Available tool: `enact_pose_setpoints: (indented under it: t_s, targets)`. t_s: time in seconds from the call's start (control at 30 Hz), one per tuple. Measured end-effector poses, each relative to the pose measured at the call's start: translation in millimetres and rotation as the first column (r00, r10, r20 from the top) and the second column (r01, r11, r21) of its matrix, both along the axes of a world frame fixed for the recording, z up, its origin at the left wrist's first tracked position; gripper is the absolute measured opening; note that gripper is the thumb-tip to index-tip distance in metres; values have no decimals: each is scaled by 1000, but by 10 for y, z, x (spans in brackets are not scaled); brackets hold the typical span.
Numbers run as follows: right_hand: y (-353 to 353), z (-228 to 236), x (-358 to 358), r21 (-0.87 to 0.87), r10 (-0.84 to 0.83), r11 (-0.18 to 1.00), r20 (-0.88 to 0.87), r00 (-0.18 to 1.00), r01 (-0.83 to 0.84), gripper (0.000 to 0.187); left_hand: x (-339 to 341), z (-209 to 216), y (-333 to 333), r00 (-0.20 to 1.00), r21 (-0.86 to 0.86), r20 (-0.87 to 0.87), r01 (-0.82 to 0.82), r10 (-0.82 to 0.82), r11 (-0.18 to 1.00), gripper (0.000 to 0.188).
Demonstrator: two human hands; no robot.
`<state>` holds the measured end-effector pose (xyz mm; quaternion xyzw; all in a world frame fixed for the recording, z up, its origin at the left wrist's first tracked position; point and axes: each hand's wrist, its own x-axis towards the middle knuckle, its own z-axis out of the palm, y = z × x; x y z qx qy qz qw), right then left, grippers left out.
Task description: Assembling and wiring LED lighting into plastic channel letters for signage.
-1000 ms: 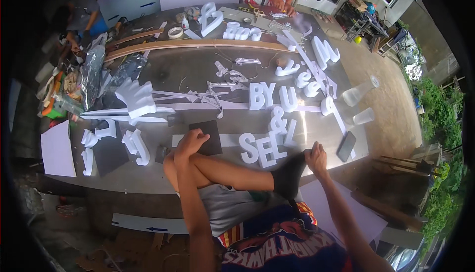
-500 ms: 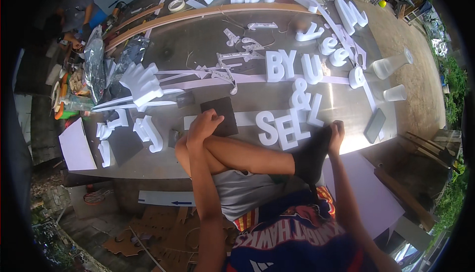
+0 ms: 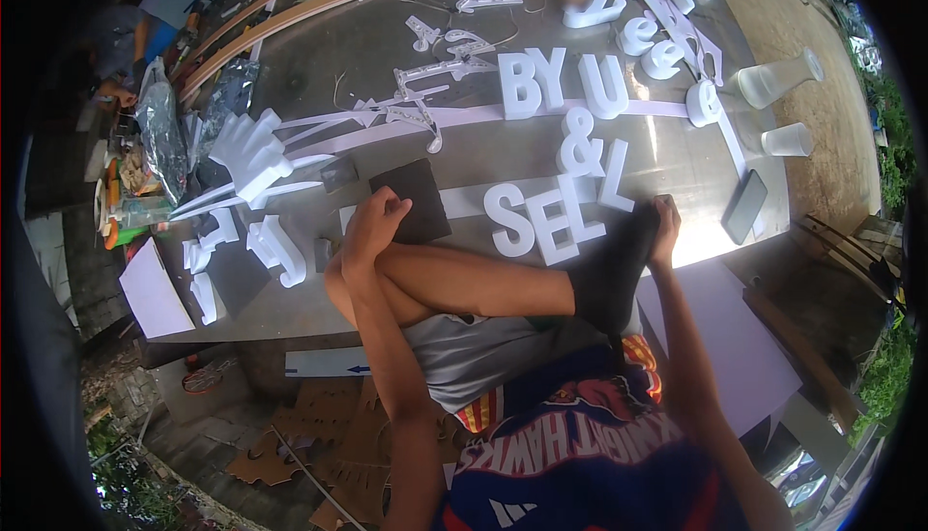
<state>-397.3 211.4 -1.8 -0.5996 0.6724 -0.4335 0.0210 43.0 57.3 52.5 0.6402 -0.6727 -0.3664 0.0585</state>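
My left hand is curled into a loose fist by my bent knee, at the edge of a dark square sheet; nothing shows in it. My right hand has its fingers closed around the toe end of my foot in a black sock. Just beyond that foot, white block letters stand in rows on the metal table, with a white ampersand above them. A flat pale strip runs behind the lower row.
White foam pieces, one a hand shape, lie at the left. Thin cut offcuts are scattered mid-table. Two clear plastic cups and a phone lie at the right edge. Another person is at the far left.
The view has tilted, so the table's things sit higher and those on the left lie further left in the picture. My hands keep their poses by knee and foot.
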Motion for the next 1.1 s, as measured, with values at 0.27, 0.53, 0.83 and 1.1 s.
enact_pose_setpoints:
  t_s: [0.27, 0.53, 0.83, 1.1]
  targets:
    - [-103, -183, -365, 76, 104, 991, 131, 986, -115, 28, -67, -30, -12, 996, -130, 15, 84, -82, 988, 27]
    - [-102, -185, -352, 129, -37, 992, 188, 981, 13, 36, -139, -13, -124, 1000, -142, -3, -10, 10, 990, 22]
    - [-84, -86, -373, 277, -172, 958, 353, 920, 73, 34, -140, -83, -155, 995, -266, -79, 35, -58, 963, 17]
    - [-27, 17, -445, 382, -203, 923, 370, 907, 51, 35, -122, -220, -278, 997, -266, 28, 75, -70, 961, 27]
